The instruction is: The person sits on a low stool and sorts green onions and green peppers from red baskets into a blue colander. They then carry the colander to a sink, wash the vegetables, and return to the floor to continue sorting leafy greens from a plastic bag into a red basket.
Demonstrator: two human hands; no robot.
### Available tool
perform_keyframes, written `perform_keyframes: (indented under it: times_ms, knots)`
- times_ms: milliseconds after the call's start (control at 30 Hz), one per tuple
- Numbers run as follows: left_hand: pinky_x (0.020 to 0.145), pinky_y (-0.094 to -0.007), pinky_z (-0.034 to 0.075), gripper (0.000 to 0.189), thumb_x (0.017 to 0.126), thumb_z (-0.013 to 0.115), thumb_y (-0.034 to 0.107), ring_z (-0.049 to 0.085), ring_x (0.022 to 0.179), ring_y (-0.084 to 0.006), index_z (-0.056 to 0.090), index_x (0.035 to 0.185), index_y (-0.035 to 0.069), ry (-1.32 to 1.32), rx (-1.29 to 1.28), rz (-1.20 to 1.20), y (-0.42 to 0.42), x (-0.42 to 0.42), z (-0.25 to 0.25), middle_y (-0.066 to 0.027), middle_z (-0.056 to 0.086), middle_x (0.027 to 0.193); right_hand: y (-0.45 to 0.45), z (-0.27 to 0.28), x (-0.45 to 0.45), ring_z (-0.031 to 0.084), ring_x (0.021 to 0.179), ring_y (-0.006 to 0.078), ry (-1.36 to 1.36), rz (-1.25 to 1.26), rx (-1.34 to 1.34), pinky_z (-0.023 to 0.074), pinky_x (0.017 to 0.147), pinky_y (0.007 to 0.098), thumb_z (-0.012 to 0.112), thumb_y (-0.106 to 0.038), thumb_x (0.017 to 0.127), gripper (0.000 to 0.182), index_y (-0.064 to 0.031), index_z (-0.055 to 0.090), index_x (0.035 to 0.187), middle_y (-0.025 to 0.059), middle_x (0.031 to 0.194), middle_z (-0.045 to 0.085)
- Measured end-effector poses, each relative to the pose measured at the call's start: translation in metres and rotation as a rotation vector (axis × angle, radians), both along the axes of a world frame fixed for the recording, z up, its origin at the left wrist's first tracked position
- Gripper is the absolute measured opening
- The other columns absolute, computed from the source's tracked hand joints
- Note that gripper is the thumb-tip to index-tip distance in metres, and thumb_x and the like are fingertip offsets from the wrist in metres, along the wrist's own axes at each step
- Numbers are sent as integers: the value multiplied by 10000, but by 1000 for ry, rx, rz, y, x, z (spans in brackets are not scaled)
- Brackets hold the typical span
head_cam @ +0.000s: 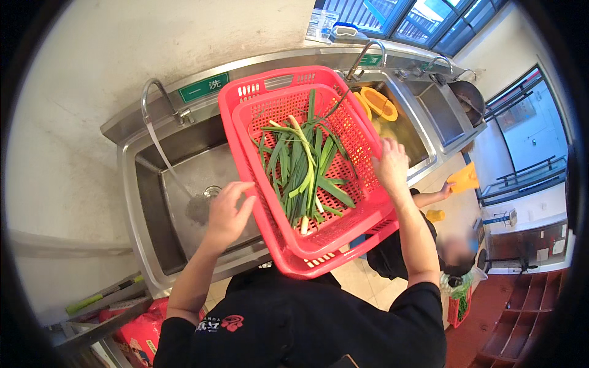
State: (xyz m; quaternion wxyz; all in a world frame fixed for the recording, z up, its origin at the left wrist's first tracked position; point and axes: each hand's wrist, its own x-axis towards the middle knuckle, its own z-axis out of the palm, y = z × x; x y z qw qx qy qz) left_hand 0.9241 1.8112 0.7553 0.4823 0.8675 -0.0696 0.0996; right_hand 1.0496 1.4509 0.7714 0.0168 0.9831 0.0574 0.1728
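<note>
Two nested red plastic baskets (303,262) rest across the near sink, tilted in view. Leeks (294,170) with long green leaves lie in the upper one. My left hand (232,214) is at the left rim, thumb and fingers apart, its fingertips near the edge; whether it bears any weight cannot be told. At the right rim is my right hand (391,163), its fingers over the edge, partly blurred. Water runs from a curved metal faucet (158,99) into the stainless steel sink (193,170), left of the baskets.
Cut pumpkin pieces (379,103) lie in the second sink (421,133). A wok (467,99) stands at the counter's far end. To the right, a person (400,248) holds an orange item (464,178). Red bags (142,331) are low on the left.
</note>
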Motion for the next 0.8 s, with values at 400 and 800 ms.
perform_keyframes:
  times_ms: [400,800]
  knots:
    - [892,-310,422,419,875,592,131,533,1074,-182,438,1238,-9,147,-649,206,-34,-21,-92,-113,567,1136,-61,-21,43,635,884,276,658,46,378,478,788,369,705,-199,682,508,38,562,1108,177,922,651]
    - [835,-307,474,384,828,614,48,586,927,-169,448,1167,-22,347,-970,309,-62,-19,-75,-116,597,1043,-135,101,1,622,789,170,422,27,1167,500,731,275,613,-48,740,335,36,561,1061,104,928,645]
